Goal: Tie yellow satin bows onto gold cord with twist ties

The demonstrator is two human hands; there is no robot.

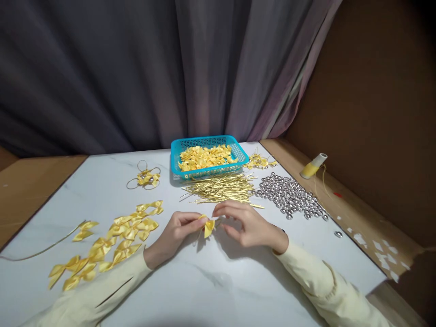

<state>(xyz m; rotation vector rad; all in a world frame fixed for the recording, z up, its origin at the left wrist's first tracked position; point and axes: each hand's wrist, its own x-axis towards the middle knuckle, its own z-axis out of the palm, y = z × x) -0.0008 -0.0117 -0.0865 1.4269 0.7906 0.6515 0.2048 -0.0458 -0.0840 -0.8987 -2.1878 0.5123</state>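
My left hand [177, 232] pinches a yellow ribbon bow [209, 228] between thumb and fingers, just above the middle of the table's near half. A thin cord or wire seems to hang below the bow. Close on the bow's right side is my right hand [240, 222], its fingers curved and its thumb held apart from them. Some thin strand shows near its fingertips, but whether they touch it is too small to tell. Left of my left arm, several loose yellow bows [117, 236] lie in a loose band. One bow [85, 230] there touches a long gold cord [44, 255].
A blue basket [175, 156] of yellow bows stands at the back. Before it lie gold ties [221, 187], with silver beads [289, 195] to their right. Looped bow pieces [146, 178] lie left, others [260, 161] behind. A thread cone [313, 166] leans at right.
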